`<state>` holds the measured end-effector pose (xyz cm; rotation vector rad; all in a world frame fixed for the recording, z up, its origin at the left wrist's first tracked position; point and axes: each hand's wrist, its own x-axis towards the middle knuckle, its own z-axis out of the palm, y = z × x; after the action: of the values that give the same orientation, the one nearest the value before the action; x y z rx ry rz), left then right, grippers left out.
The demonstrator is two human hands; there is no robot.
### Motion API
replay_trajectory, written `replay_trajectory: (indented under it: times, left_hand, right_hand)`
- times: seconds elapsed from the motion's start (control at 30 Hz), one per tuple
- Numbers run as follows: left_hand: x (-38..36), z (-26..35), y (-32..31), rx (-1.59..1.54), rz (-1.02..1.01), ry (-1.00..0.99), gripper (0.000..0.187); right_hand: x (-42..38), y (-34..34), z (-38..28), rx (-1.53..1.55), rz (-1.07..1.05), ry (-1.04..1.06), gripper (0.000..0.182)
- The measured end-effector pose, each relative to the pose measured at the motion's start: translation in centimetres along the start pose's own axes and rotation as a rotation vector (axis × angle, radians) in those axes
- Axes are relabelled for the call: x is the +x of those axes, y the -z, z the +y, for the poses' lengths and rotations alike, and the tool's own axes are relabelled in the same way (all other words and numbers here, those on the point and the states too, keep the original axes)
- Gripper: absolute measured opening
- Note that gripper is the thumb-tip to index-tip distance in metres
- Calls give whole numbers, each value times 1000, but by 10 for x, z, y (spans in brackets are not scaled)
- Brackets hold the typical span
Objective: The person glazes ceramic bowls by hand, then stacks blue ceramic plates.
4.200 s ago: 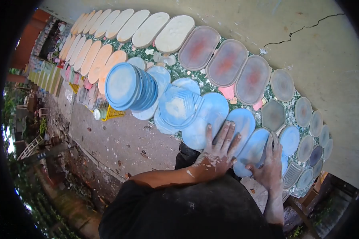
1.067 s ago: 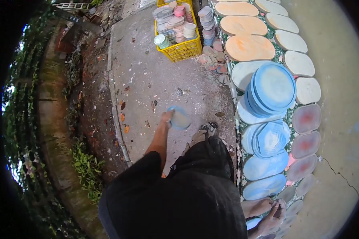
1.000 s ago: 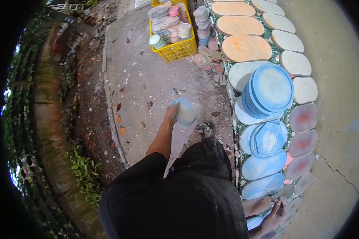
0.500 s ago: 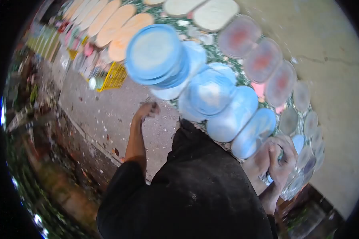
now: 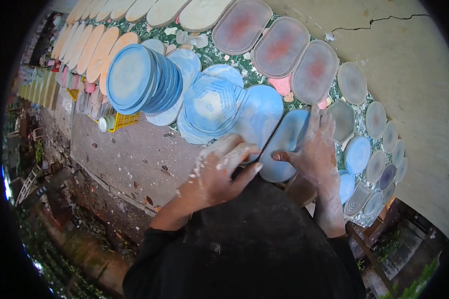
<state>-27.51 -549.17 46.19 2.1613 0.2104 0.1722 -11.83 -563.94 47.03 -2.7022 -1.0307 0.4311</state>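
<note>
A blue-grey oval slab (image 5: 283,144), perhaps a cast tray or a mould, lies in front of me. My right hand (image 5: 314,149) rests along its right side, fingers stretched out and thumb apart over its face. My left hand (image 5: 219,172), spotted with white powder, is at the near end of the neighbouring blue-and-white oval slab (image 5: 265,112). Its fingers are bent and the thumb is spread away; I see nothing held. A dark gap runs between the two slabs. Left of them lies a stepped blue hexagonal piece (image 5: 214,107).
A tall stack of round blue discs (image 5: 130,77) stands at left. Reddish-grey ovals (image 5: 314,72) and small grey rounds (image 5: 375,119) line the right side. Peach ovals (image 5: 92,55) run toward the back. A yellow basket (image 5: 124,121) sits beside the paved floor (image 5: 119,154).
My left hand has come up and right from over the floor to the blue slabs. My right hand has moved forward and left onto the oval slab, its curled fingers now stretched. The view has shifted.
</note>
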Motion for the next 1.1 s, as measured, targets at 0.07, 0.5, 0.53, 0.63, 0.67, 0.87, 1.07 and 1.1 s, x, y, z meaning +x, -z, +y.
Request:
replay_trajectory:
  times: [0.07,0.5,0.53,0.63,0.67,0.87,1.07,1.1]
  left_hand:
    - [10,5,-20,-43,126,-22,27]
    - [34,12,-43,-272,47,-144,33]
    - [29,15,-43,-173,87,-141,33]
    - [14,18,-34,90,230,-210,33]
    - [10,19,-28,171,271,-245,33]
    - [-15,3,2,-115,121,2,37]
    - [-38,-13,9,-345,192,-29,39]
    - [-41,-13,14,-403,184,-16,39]
  right_hand:
    - [3,11,3,81,29,-1,91]
    - [-33,61,56,1255,-221,21,31]
    - [-32,55,68,1321,-263,7,34]
    - [-23,43,63,1396,-316,123,43]
    - [-20,41,56,1404,-315,179,46]
    - [-1,37,26,1223,-564,406,57]
    - [12,21,23,1191,-676,480,62]
    - [14,16,23,1218,-664,493,60]
